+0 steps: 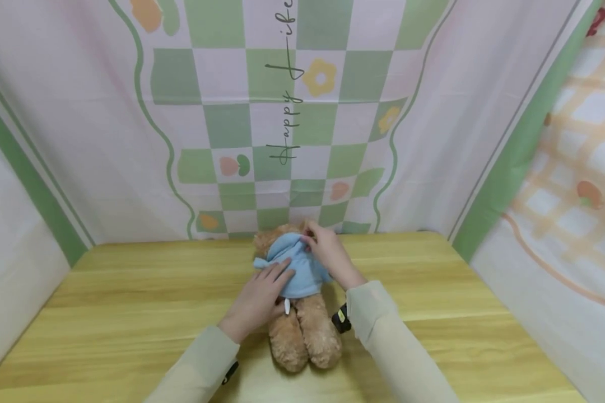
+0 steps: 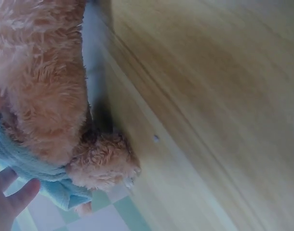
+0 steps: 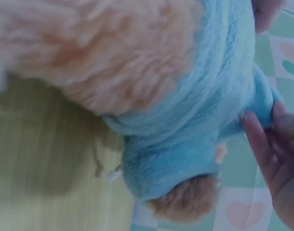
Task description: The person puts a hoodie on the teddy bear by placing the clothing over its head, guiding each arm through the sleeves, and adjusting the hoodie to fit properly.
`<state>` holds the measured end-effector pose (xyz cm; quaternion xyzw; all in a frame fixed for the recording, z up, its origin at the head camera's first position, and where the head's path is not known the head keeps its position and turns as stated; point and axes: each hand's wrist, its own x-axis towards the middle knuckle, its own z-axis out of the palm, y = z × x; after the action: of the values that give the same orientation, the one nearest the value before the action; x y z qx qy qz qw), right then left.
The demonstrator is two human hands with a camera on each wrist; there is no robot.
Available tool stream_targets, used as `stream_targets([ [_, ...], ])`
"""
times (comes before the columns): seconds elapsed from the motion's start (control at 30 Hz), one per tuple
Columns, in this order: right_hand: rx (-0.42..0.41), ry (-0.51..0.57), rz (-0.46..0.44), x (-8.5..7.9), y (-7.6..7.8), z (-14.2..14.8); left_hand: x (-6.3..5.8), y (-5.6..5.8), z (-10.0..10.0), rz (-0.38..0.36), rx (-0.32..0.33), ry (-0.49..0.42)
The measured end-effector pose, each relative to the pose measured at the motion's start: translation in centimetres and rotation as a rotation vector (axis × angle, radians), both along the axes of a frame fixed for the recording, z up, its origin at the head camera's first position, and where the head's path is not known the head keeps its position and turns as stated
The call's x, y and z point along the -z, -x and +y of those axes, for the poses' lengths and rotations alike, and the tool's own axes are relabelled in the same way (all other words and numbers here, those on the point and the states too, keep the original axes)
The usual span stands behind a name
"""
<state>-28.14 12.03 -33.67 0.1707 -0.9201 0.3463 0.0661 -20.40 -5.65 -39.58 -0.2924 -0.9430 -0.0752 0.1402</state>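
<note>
A brown plush toy (image 1: 320,330) lies on the table with its legs toward me and its head by the patterned cloth. It wears a blue hooded top (image 1: 302,280), and a white tag (image 1: 287,306) sticks out below the hem. My left hand (image 1: 259,294) rests on the top's left side, fingers extended over the fabric. Up at the hood, my right hand (image 1: 327,249) pinches the blue cloth between thumb and fingers. In the right wrist view, that fold of cloth (image 3: 262,103) is held away from the toy's body. The toy's face is hidden.
The wooden table (image 1: 146,308) ends at a green-and-white checked cloth (image 1: 272,126) hanging behind it. More cloth hangs at both sides, with orange checks (image 1: 580,151) on the right. Small black devices (image 1: 341,318) are on both wrists.
</note>
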Motion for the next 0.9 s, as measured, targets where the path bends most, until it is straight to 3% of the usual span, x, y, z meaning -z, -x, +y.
stream_targets([
  [0.13, -0.088, -0.033, -0.013, 0.1, 0.0, 0.4, 0.1, 0.0, 0.0, 0.012, 0.007, 0.004],
  [0.27, -0.104, -0.162, 0.014, 0.3, 0.3, 0.4, 0.1, -0.1, 0.0, 0.007, 0.021, 0.030],
  [0.33, -0.081, -0.232, 0.091, 0.5, 0.3, 0.2, 0.1, 0.0, 0.1, 0.006, 0.031, 0.026],
  [0.47, -0.035, -0.353, 0.329, 1.3, -0.4, -0.6, 0.2, 0.1, 0.2, 0.031, 0.055, 0.008],
  [0.6, -0.052, -0.381, 0.466, 2.0, -1.0, -0.8, 0.3, 0.1, 0.2, 0.041, 0.075, -0.054],
  [0.73, -0.136, -0.336, 0.435, 1.9, -1.4, 0.0, 0.5, 0.0, -0.2, 0.012, 0.073, -0.097],
  [0.9, -0.261, -0.280, 0.252, 1.8, -2.0, 1.8, 0.6, 0.1, -0.6, 0.009, 0.066, -0.100],
])
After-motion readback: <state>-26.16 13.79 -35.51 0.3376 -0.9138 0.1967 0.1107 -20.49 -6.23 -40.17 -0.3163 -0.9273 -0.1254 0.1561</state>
